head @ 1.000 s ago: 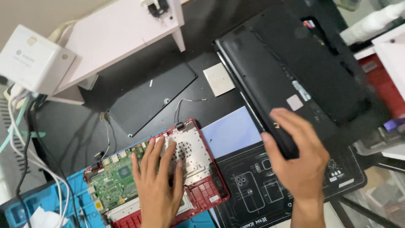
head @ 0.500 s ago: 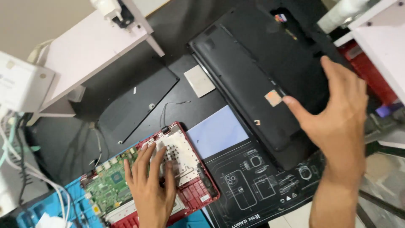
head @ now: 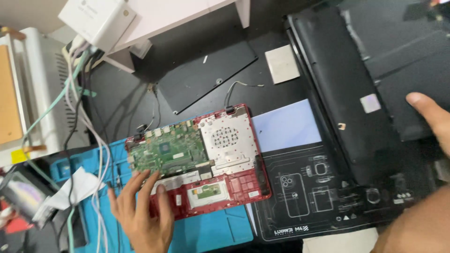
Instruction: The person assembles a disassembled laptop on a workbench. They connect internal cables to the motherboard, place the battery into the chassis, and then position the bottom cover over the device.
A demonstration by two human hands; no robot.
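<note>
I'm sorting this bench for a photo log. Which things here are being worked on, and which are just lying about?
In hand:
- opened red laptop base with green circuit board, left hand on its edge
- black laptop, right hand on it

Lying about:
- black panel
- small grey square pad
- white adapter box
- crumpled paper

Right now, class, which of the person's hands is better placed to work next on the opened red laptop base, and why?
Probably the left hand: its fingers rest on the front edge of the red laptop base, beside the green circuit board. The right hand is far off, on the black laptop.
</note>
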